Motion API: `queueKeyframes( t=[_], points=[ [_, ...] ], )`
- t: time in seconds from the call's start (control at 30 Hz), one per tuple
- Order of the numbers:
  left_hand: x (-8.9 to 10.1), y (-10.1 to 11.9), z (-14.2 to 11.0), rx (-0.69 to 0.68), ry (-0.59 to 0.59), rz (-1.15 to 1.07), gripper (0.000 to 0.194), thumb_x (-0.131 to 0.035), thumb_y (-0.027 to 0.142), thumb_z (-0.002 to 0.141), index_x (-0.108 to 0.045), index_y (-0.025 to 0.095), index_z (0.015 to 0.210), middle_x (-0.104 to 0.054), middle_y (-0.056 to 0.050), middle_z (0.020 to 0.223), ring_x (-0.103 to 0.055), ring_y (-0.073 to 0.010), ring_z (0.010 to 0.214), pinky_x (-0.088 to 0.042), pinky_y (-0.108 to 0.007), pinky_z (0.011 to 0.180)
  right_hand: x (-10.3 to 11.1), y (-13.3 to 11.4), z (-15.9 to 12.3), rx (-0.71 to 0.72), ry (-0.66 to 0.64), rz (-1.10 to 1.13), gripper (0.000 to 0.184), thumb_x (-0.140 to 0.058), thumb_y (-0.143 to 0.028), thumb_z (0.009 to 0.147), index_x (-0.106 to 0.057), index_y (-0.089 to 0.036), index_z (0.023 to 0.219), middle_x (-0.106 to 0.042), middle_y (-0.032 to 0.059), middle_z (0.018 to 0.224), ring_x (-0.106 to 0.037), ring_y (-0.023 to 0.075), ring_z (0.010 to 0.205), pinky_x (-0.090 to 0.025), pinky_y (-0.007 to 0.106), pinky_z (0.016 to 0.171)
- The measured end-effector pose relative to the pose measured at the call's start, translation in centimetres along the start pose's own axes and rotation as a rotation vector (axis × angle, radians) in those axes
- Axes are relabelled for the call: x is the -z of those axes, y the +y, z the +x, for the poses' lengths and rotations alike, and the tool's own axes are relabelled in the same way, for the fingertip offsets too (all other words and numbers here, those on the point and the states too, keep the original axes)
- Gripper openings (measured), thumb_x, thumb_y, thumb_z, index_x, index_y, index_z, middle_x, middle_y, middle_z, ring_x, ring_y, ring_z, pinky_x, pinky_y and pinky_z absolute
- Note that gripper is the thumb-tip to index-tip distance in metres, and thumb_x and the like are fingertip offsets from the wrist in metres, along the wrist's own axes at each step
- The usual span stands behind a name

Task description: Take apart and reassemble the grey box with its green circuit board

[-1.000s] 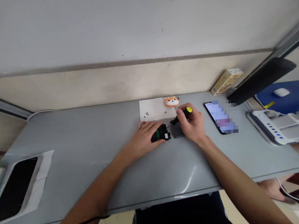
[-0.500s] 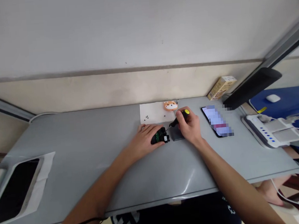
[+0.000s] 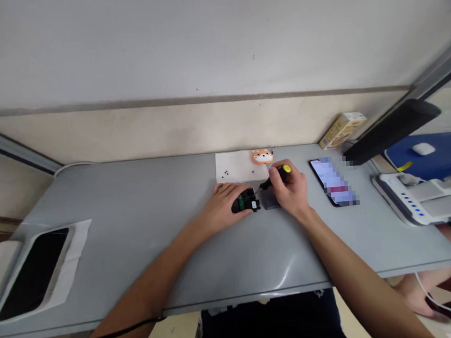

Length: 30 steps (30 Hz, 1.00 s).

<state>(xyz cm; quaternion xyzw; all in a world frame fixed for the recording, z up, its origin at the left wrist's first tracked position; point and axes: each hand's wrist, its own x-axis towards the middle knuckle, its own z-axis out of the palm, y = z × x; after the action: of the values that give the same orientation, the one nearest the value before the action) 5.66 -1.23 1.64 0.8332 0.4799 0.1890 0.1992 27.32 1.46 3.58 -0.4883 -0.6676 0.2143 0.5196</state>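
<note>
My left hand is wrapped around a small black device with a green circuit board exposed, holding it against the grey table. A black screwdriver with a yellow cap is gripped in my right hand. Its thin shaft slants down to the left, and the tip meets the device's right part; exactly where it touches is too small to tell. Beneath my right hand lies a flat dark grey piece, partly hidden. Several tiny dark screws rest on a white sheet just behind my hands.
An orange animal-face case sits on the sheet's right corner. To the right lie a phone, a carton, a black upright post and a white power strip. A dark-screened tablet is at the left.
The camera view has shifted a little, so everything sits slightly further right. Both hands keep their holds on the device and the screwdriver.
</note>
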Motion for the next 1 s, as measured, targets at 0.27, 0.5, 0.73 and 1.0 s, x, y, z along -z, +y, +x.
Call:
queueKeyframes(
  t=[0.27,0.5,0.73,1.0],
  points=[
    [-0.7,-0.8,0.0,-0.030,0.022,-0.023,0.058,-0.077,0.042,0.086,-0.054,0.031,0.138,-0.064,-0.004,0.135,-0.056,-0.0285,0.128,-0.036,-0.049,0.114,-0.3,-0.5,0.0,0.032,-0.012,-0.048,0.028,-0.060,-0.049,0.095,-0.059,-0.022,0.087,-0.052,-0.0051,0.060,-0.040,0.0099,0.049,-0.034,0.023,0.050],
    [-0.7,-0.7,-0.1,-0.036,0.034,-0.022,0.058,-0.077,0.041,0.086,-0.054,0.030,0.138,-0.063,-0.003,0.137,-0.055,-0.0281,0.128,-0.037,-0.048,0.114,-0.4,-1.6,0.1,0.044,-0.113,-0.072,0.027,-0.058,-0.050,0.095,-0.056,-0.024,0.088,-0.052,-0.0052,0.061,-0.040,0.0106,0.051,-0.034,0.024,0.051],
    [-0.7,-0.8,0.0,-0.052,0.030,-0.035,0.055,-0.073,0.045,0.089,-0.054,0.030,0.139,-0.063,-0.005,0.137,-0.055,-0.0290,0.128,-0.040,-0.050,0.112,-0.9,-2.4,2.8,0.123,-0.295,-0.018,0.027,-0.060,-0.041,0.094,-0.048,-0.024,0.076,-0.048,-0.0043,0.064,-0.041,0.0128,0.057,-0.037,0.029,0.060],
    [-0.4,-0.6,0.0,-0.072,0.022,-0.040,0.052,-0.074,0.042,0.089,-0.056,0.028,0.136,-0.063,-0.005,0.138,-0.054,-0.0283,0.131,-0.039,-0.048,0.114,-2.5,-2.8,2.0,-0.024,-0.356,0.629,0.019,-0.058,-0.044,0.099,-0.057,-0.026,0.100,-0.064,0.0018,0.088,-0.062,0.0161,0.077,-0.051,0.034,0.074]
  ],
)
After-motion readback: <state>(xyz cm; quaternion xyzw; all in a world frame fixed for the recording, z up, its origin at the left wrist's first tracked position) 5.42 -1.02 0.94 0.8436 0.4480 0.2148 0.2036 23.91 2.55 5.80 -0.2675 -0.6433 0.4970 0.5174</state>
